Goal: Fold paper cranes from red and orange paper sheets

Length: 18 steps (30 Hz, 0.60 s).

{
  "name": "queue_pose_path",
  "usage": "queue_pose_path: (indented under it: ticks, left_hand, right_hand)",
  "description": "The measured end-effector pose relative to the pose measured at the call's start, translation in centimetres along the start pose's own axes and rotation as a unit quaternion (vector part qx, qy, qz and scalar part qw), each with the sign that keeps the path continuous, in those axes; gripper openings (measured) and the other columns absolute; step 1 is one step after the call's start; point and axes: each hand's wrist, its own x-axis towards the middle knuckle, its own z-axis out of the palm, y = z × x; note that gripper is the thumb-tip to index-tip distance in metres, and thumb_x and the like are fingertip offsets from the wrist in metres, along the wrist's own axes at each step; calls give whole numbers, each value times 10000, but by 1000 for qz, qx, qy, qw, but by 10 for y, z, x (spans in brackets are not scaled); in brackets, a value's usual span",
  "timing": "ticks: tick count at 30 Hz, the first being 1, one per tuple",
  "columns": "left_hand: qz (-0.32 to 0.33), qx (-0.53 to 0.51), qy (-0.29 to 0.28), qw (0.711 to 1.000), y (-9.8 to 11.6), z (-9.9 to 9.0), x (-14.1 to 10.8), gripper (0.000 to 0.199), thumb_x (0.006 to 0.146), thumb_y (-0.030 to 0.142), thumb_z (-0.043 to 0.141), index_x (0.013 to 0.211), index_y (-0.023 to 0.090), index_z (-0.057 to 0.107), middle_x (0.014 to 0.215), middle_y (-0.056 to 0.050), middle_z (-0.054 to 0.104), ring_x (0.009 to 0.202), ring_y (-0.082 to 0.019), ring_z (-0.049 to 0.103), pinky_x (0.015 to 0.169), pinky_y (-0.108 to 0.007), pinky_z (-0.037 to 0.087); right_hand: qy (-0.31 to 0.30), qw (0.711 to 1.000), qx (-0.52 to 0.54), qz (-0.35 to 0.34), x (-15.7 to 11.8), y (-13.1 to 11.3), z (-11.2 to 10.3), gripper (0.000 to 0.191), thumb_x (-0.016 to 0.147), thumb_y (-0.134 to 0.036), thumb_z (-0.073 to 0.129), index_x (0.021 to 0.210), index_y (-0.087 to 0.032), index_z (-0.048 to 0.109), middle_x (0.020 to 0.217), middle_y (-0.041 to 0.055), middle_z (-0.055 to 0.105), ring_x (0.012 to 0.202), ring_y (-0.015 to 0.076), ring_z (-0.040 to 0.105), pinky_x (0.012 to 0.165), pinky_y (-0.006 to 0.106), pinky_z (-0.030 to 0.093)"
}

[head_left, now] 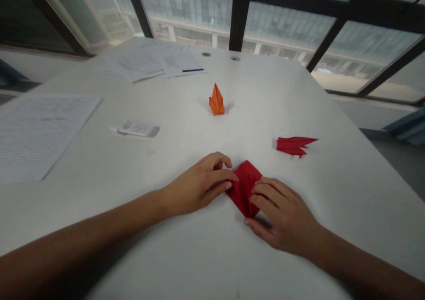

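Observation:
A folded red paper square (245,180) lies on the white table, turned like a diamond, with a crease down its middle. My left hand (207,180) pinches its left corner between thumb and fingers. From the right, my right hand (282,213) rests its fingertips on the paper's right half, the thumb by the bottom corner. An orange folded paper figure (217,101) stands farther back, beyond both hands. Another folded red paper figure (294,146), with pointed ends, lies to the right, behind my right hand.
The white table (186,260) reaches back to the windows. A small white packet (137,128) lies left of centre. Printed sheets (43,131) cover the left side, and more papers (149,60) lie at the back left.

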Motion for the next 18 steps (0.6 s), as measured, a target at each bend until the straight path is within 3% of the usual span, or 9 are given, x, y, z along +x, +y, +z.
queue_pose_path:
  ticks: [3, 7, 10, 18]
  left_hand:
    - [3, 0, 0, 1000, -1, 2, 2, 233, 1043, 264, 500, 1196, 232, 673, 1105, -72, 605, 1041, -195, 566, 970, -347, 487]
    - [3, 10, 22, 1000, -2, 6, 5, 236, 1054, 250, 482, 1232, 214, 633, 1230, -79, 618, 1141, -205, 540, 1037, -363, 453]
    - [-12, 46, 5, 999, 0, 9, 7, 196, 1052, 274, 492, 1148, 214, 652, 1238, -63, 635, 1123, -219, 535, 1033, -386, 441]
    - [-52, 114, -7, 992, 9, 10, 10, 191, 1037, 326, 495, 1095, 198, 624, 1133, -65, 643, 1034, -242, 526, 980, -429, 455]
  right_hand:
    - [-6, 1000, 0, 7, 0, 0, 0, 251, 900, -373, 717, 1007, -147, 695, 1051, 125, 718, 1081, 310, 621, 997, 479, 543]
    - [-5, 1000, -4, 2, 1, -1, 0, 231, 905, -351, 705, 1000, -141, 698, 1032, 126, 721, 1062, 305, 624, 990, 474, 542]
    - [0, 1000, -5, -8, 2, -3, -1, 248, 904, -345, 702, 1030, -132, 697, 1024, 127, 726, 1059, 309, 624, 984, 477, 535]
    - [-38, 994, -18, -100, 5, -7, -7, 341, 940, -405, 670, 1230, -224, 680, 1087, 90, 720, 1026, 288, 621, 993, 511, 487]
